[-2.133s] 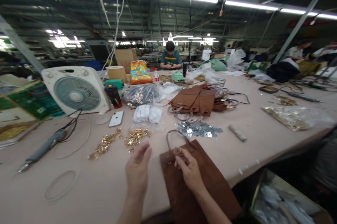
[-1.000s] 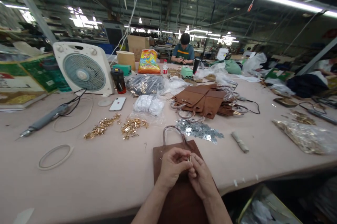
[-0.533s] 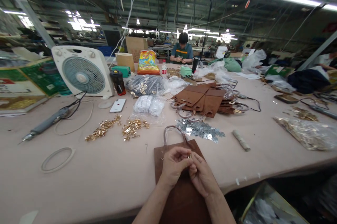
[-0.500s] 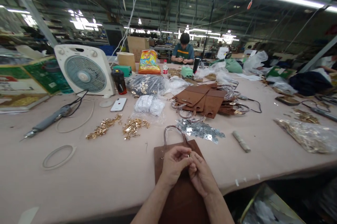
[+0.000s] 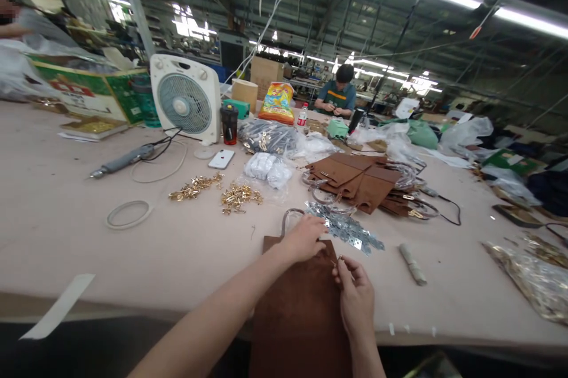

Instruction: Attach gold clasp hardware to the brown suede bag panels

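A brown bag panel (image 5: 302, 307) with a looped, plastic-wrapped handle (image 5: 288, 218) lies at the table's front edge and hangs down over it. My left hand (image 5: 305, 238) is over its upper edge, fingers bent toward the pile of silver metal plates (image 5: 346, 227); whether it touches one is hidden. At the panel's right side, my right hand (image 5: 352, 280) pinches a small metal piece (image 5: 341, 258) between thumb and fingers. Two heaps of gold hardware, the left heap (image 5: 195, 187) and the right heap (image 5: 239, 196), lie further left.
Stacked brown panels (image 5: 355, 180) lie behind the plates. A grey roll (image 5: 412, 264) is at the right. A fan (image 5: 186, 100), power screwdriver (image 5: 122, 161), phone (image 5: 221, 158) and tape ring (image 5: 128, 214) are left. A person (image 5: 337, 94) sits across the table.
My hands have separated; the left moved up toward the silver plates, the right stayed lower with the small piece. The camera view has turned left, showing another person at the far left.
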{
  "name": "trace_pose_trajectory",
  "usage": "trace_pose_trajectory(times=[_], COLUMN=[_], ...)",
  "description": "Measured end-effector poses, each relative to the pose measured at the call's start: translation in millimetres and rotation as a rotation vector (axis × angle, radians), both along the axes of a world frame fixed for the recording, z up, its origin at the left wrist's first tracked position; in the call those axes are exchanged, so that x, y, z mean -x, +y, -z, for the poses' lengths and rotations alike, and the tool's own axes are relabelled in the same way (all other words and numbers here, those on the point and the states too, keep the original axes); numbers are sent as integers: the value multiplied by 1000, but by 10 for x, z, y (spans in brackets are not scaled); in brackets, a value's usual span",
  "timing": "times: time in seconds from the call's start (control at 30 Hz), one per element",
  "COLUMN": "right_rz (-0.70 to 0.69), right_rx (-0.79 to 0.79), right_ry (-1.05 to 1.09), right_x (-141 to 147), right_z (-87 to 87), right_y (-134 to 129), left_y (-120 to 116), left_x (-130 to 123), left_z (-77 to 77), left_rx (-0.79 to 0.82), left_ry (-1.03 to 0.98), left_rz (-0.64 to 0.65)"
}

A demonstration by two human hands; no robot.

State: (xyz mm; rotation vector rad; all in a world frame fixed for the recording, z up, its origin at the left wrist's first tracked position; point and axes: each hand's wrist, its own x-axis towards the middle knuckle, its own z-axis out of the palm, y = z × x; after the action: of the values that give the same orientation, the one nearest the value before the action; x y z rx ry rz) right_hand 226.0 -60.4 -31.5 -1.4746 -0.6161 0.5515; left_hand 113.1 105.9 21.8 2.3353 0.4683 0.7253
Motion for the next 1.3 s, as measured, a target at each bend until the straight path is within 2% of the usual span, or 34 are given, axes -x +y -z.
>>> trace_pose_trajectory(times=[0.07,0.17,0.27,0.37,0.53,0.63,0.7,0.83,0.97,1.13,1.3], right_rz=[-14,-12,-58,-106,-67,-65,-65,-62,-47,-72,-92], right_rx=[64,95,115,130,162,224,269,305,310,276,198], right_ry=[-63,-111,-152,-286,-491,-478,-448,-362,-323,-244,-121], right_x=[32,73,116,162,138,58,10,-41,-79,-150,-170], right_z=[-41,-82,-83,-78,-98,-102,-99,-88,-51,23,34], right_y=[4,19,55,122,245,286,301,315,319,344,387], left_y=[145,257,269,221,103,68,59,10,-142,-359,-473], left_x=[-113,-242,-361,-514,-661,-564,-431,-105,122,148,127], left_z=[1,10,-10,-56,-187,-233,-211,-75,58,135,181], left_rx=[-94,-129,-145,-115,-15,73,144,221,169,133,183], left_ry=[176,248,302,368,345,245,198,167,169,155,49], left_rz=[87,168,213,203,116,53,5,-106,-154,-142,-205])
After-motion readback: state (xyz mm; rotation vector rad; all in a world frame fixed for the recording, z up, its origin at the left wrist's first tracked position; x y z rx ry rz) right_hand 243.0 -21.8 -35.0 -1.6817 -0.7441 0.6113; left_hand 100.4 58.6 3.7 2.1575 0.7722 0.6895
